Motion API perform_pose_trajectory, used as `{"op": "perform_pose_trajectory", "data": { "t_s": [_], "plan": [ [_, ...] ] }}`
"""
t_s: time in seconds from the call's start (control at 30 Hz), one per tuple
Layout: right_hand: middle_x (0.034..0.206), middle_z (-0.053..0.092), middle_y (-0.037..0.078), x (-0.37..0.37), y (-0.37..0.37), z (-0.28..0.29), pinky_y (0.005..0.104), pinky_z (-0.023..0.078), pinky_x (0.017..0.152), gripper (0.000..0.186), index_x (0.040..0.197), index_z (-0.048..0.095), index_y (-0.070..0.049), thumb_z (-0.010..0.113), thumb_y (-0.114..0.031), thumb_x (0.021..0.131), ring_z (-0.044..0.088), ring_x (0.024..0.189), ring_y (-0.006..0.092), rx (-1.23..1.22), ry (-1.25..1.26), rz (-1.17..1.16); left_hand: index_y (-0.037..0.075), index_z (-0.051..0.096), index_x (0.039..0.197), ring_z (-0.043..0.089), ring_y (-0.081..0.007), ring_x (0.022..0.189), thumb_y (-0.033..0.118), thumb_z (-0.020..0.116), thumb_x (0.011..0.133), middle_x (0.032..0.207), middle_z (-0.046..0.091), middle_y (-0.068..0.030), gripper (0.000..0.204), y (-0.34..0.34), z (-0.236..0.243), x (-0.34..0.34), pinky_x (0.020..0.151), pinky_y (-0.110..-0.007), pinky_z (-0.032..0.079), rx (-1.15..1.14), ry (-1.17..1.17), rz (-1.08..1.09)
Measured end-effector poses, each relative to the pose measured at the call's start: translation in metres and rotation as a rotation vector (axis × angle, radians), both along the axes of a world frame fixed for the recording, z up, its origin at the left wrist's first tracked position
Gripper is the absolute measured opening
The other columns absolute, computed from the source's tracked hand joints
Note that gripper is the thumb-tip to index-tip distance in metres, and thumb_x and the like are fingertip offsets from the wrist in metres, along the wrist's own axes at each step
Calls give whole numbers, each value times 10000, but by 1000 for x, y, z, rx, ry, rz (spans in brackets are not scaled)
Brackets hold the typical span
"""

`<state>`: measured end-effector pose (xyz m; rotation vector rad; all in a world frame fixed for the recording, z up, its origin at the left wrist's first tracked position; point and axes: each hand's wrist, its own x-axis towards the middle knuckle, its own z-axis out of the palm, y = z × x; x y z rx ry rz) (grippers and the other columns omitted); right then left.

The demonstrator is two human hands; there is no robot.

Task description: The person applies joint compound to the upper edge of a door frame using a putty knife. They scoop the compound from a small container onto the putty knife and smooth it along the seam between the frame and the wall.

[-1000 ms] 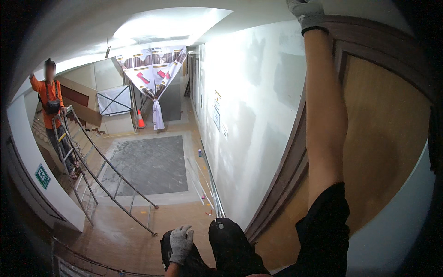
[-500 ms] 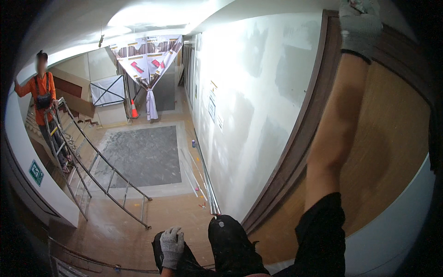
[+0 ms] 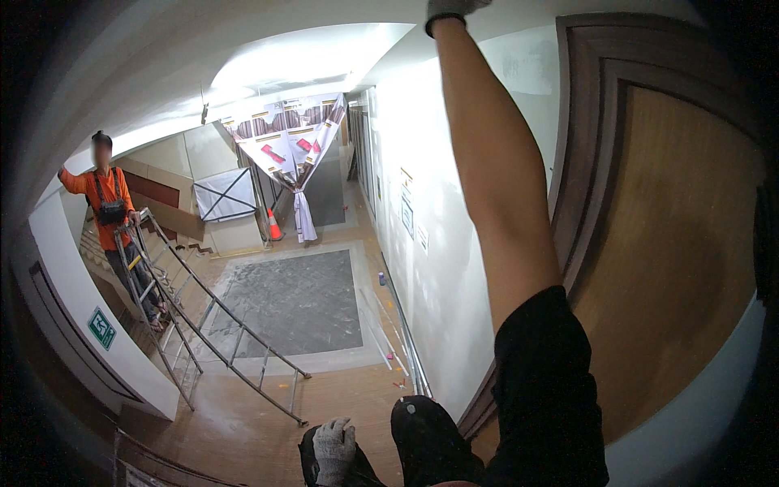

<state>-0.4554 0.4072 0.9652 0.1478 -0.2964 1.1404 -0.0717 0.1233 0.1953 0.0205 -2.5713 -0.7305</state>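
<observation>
My left hand, in a grey knit glove, rests on my left knee, with its fingers lying over the dark trousers and nothing visible in them. Overhead, my right hand reaches up to the pale ceiling. Only the dark cuff and part of its grey glove show at the top edge. Its fingers are out of the picture, so whatever it may hold is hidden. The bare right forearm rises in front of the patchy white wall, left of the brown door frame.
To the left, a person in orange stands on a metal A-shaped ladder. Metal strips lie along the wall's foot. A grey floor patch, an orange cone and a tied printed sheet are farther off. A wooden door is at right.
My right hand has moved left along the ceiling, away from above the door frame, and mostly out of the picture. The view has shifted. My left hand stays on the knee.
</observation>
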Motion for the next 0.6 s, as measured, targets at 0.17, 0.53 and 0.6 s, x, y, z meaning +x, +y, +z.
{"op": "perform_pose_trajectory", "data": {
  "t_s": [0.17, 0.53, 0.6],
  "plan": [
    [1579, 319, 284, 107, -119, -43, 435, 246, 1245, 573, 1555, 262, 42, 433, -153, 1043, 276, 1499, 387, 546, -295, -116, 90, 687, 1084, 642, -362, 977, 244, 658, 908, 1023, 694, -141, 236, -12, -11, 22, 856, -476, 491, -33, 3, 31],
    [1012, 667, 137, 73, -95, -102, 402, 525, 759, 315, 1279, 582, -22, 508, -148, 1001, 631, 907, 250, 732, 114, 935, 101, 689, 1105, 642, -356, 1005, 241, 667, 901, 1051, 696, -141, 248, -9, -11, 43, 900, -480, 484, 4, -4, 38],
    [776, 584, 23, -11, 17, -81, 356, 454, 580, 91, 977, 612, -79, 530, -116, 964, 537, 675, 169, 605, -287, -482, 99, 691, 1104, 643, -358, 1010, 234, 667, 900, 1056, 698, -141, 246, -1, -3, 24, 906, -482, 485, 11, 69, -73]
  ]
}}
